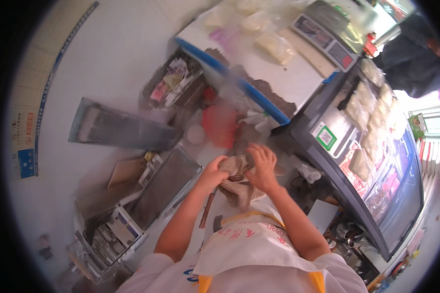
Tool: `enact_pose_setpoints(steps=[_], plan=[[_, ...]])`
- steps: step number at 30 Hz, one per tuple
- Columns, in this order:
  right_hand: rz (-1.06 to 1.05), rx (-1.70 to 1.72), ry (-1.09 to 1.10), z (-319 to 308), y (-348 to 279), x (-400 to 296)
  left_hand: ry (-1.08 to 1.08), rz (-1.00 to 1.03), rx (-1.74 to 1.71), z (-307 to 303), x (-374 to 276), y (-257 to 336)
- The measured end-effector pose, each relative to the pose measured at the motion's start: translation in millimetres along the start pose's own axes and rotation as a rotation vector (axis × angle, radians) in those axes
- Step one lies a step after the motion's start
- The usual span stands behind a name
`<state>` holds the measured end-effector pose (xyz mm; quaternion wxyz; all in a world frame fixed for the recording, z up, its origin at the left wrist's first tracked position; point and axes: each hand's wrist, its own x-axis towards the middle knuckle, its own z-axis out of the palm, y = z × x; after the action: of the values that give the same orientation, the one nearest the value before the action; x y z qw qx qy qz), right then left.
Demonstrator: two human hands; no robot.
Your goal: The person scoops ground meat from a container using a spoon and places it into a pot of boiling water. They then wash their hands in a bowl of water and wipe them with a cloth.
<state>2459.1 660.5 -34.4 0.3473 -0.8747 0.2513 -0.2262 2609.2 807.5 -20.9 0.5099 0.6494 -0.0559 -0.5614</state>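
Observation:
A brown-and-beige striped cloth [236,188] is bunched up in front of my apron. My left hand [213,174] grips its left side, the thumb pressed on the folds. On the other side, my right hand [263,168] holds the cloth between thumb and fingers, with the fingertips pointing away from me. Part of the cloth hangs down below both hands. The white apron [242,249] has yellow straps and bears red writing. Beside the cloth, under my left wrist, a thin brown strip [206,210] is visible.
A glass-topped display case [370,175] with bagged food stands right. Ahead, a blue-edged table [234,82] carries bags and a weighing scale [324,42]. A red bag [220,124] lies below it. A grey bin [123,124] and cluttered crate [110,234] are left. A person [412,60] is beyond the case.

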Motion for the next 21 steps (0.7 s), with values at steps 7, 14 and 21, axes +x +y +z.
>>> enact_pose_setpoints(steps=[7, 14, 21], plan=[[0.325, 0.402, -0.580, 31, 53, 86, -0.197, 0.166, 0.735, -70, 112, 51], [0.555, 0.614, -0.440, 88, 96, 150, -0.231, 0.504, 0.550, -61, 213, 54], [0.823, 0.548, -0.165, 106, 127, 177, -0.282, 0.723, 0.834, -79, 311, 79]])
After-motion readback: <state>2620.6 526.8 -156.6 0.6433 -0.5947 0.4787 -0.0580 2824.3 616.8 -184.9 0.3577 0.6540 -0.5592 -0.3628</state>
